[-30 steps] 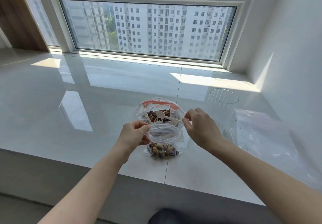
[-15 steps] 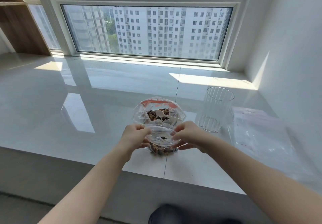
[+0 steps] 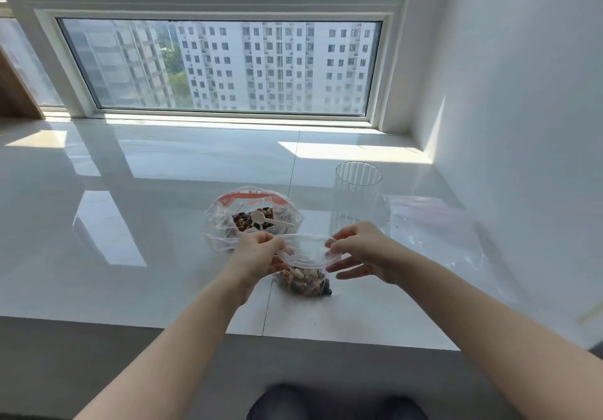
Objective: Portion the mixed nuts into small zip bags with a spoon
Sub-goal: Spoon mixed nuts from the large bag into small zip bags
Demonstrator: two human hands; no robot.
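Observation:
A small clear zip bag [image 3: 305,281] with mixed nuts in its bottom stands on the white counter [image 3: 130,223] near the front edge. My left hand [image 3: 257,254] pinches the left end of its top. My right hand [image 3: 362,251] pinches the right end between thumb and forefinger, the other fingers spread below. Behind it sits a large open bag [image 3: 222,223] with an orange zip strip, holding mixed nuts. A small white spoon [image 3: 266,220] lies on those nuts, touched by neither hand.
A clear ribbed plastic cup [image 3: 357,197] stands upright just behind my right hand. Flat empty zip bags [image 3: 434,230] lie on the counter to the right, close to the white wall [image 3: 522,126]. A window runs along the back.
My right hand left the spoon lying in the large bag and came down to take the right end of the small bag's top. The two hands now hold the top stretched flat between them.

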